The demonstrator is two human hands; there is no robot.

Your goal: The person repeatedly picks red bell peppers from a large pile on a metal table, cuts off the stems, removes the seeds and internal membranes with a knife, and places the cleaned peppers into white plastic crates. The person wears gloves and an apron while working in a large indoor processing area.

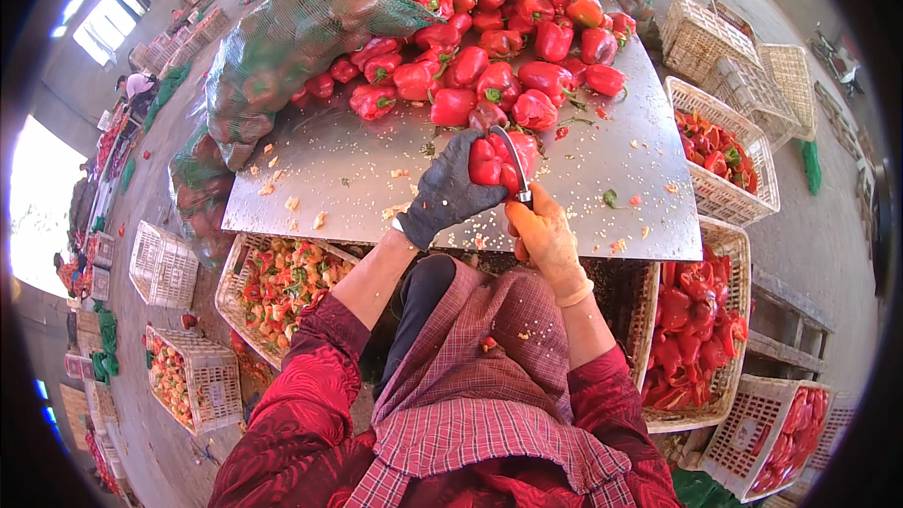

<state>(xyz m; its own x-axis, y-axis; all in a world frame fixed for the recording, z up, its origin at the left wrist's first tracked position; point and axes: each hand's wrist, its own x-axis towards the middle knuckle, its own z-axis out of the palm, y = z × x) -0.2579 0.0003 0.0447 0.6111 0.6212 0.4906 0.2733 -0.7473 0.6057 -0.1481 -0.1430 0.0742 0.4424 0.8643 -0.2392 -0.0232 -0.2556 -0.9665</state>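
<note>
My left hand [455, 187], in a dark glove, grips a red bell pepper [492, 162] above the near part of a metal table [331, 155]. In my right hand [547, 229], gloved in orange, is the handle of a curved knife [517, 162]. Its bent blade lies across the pepper, though how deep it sits in the flesh I cannot tell. Just beyond both hands, whole red bell peppers [487, 35] are heaped on the tabletop. Pale seeds and bits of core are scattered around my hands.
A green mesh sack of peppers [296, 35] leans over the table's left side. A crate of cores and scraps [229, 289] stands at lower left, a crate of cut red peppers [737, 296] at lower right. Another crate of pepper pieces [765, 187] is further right. A person [137, 88] is far left.
</note>
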